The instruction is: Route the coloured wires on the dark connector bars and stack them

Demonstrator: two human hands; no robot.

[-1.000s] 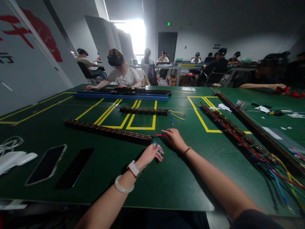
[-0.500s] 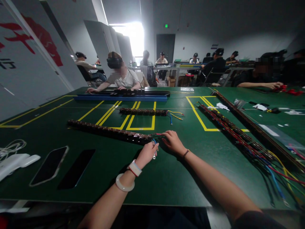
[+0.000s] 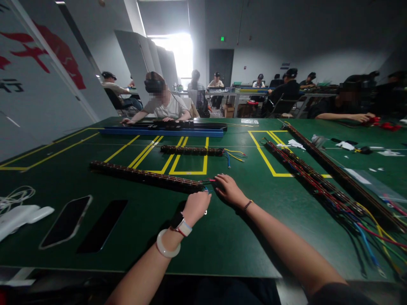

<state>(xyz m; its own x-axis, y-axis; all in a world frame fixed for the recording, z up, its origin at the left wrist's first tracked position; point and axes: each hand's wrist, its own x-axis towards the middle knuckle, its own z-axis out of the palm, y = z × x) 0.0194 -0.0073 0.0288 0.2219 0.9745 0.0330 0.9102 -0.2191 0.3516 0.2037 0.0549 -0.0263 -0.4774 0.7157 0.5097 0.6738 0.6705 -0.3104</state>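
A long dark busbar-like strip (image 3: 146, 176) with copper-coloured lines lies slanted on the green table, its right end by my hands. My left hand (image 3: 197, 206) is closed on a blue wire (image 3: 206, 189) leaving that end; a metal lug (image 3: 205, 212) shows below the fingers. My right hand (image 3: 229, 189) is closed at the tip of a red wire (image 3: 211, 180) from the same end, its fingertips partly hidden. Beyond lies a shorter dark strip (image 3: 190, 150) with yellow and blue wires at its right end.
Two phones, a dark one (image 3: 103, 226) and one in a clear case (image 3: 66, 222), lie left beside a white device (image 3: 19, 218). Bundled strips with coloured wires (image 3: 321, 186) run along the right. Across the table a person (image 3: 167, 101) works at a blue rail (image 3: 162, 131).
My left hand has rolled over, so its back and the watch face now show more and the blue wire shows less. My right hand has barely moved.
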